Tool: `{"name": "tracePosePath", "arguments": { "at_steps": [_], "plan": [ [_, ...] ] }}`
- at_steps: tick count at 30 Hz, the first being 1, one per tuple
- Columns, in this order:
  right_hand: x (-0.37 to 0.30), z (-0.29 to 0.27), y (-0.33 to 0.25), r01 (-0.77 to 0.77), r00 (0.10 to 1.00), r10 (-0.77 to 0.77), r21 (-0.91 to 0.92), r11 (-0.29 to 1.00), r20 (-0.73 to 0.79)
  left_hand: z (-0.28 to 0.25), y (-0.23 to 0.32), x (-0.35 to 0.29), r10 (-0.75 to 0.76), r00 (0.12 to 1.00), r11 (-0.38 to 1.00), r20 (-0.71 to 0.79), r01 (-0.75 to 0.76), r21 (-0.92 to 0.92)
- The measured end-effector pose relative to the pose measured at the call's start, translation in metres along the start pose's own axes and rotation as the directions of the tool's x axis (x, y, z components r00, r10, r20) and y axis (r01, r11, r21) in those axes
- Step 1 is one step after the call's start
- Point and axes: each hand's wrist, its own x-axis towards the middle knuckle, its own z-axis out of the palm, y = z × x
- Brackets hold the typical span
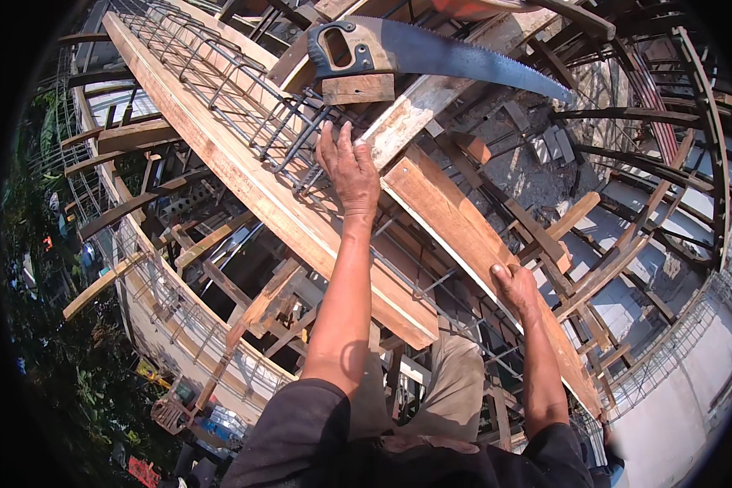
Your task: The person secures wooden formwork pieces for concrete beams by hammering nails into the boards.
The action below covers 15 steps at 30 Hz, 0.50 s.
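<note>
1. I have the left hand [350, 172] over the near end of the steel cage [220, 81], just left of the brown board's upper corner. Its fingers are straight and slightly apart, pointing away from me; from here I cannot tell whether the fingertips press on the bars.
2. I have the right hand [520, 291] clamped on the brown board [455, 213], about midway along its right edge. The thumb lies on the upper face; the other fingers are mostly hidden from me.
3. The brown board slants from its upper end, near my left hand, down to the lower right, with bars showing along its left edge.
4. Left of the cage I see a long pale plank [252, 189] running beside it, its near end stopping above the trousers [451, 382].
5. Beyond my left fingertips, a handsaw [455, 55] lies with its handle over a short wood block [358, 89] and its blade reaching right across a stained beam [415, 118], teeth on the upper side.
6. Below on the right I can make out bracing timbers and a pale concrete surface [667, 411] along the curved rim of my view.
</note>
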Motion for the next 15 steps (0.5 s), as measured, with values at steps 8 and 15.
{"name": "tracePosePath", "arguments": {
  "at_steps": [8,15],
  "plan": [
    [0.004,-0.008,-0.002,0.022,1.0,-0.022,0.015,1.0,0.012,0.002,-0.012,-0.014,-0.294,0.902,0.895,0.318,0.376,-0.239],
    [0.007,0.0,0.01,-0.077,0.997,0.076,0.036,0.996,0.014,0.006,-0.023,-0.016,-0.189,0.94,0.942,0.284,0.255,-0.22]
  ]
}}
